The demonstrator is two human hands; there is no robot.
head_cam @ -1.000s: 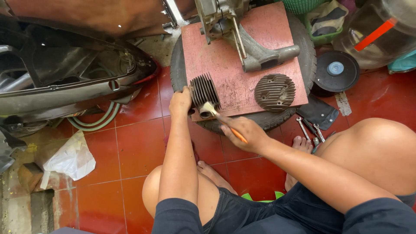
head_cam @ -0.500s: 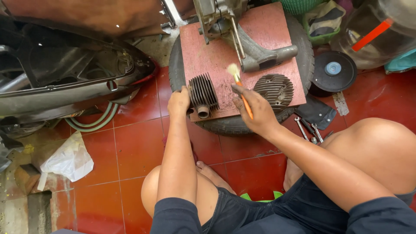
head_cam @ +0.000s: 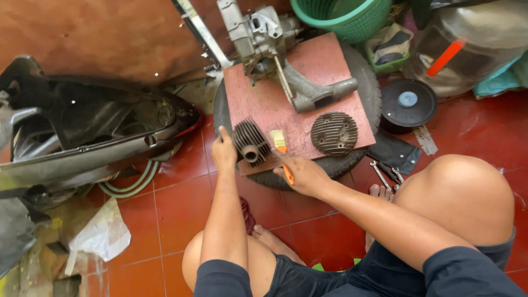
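Note:
A dark finned engine cylinder (head_cam: 250,142) lies on a red board (head_cam: 300,82) set on a tyre (head_cam: 363,77). My left hand (head_cam: 224,151) grips the cylinder's left side. My right hand (head_cam: 304,175) holds a small paintbrush (head_cam: 280,146) by its orange handle, its pale bristles just right of the cylinder. A round finned cylinder head (head_cam: 334,133) rests on the board to the right. A grey engine casing (head_cam: 269,38) stands at the board's far end.
A black scooter body panel (head_cam: 93,137) lies at the left with a white plastic bag (head_cam: 102,234) below it. A green basket (head_cam: 344,16), a black round lid (head_cam: 408,104) and several spanners (head_cam: 385,176) sit at the right. My knees frame the red tiled floor.
My right hand swung the brush from the cylinder's front up over the board, then back down beside the cylinder. My left hand kept hold of the cylinder.

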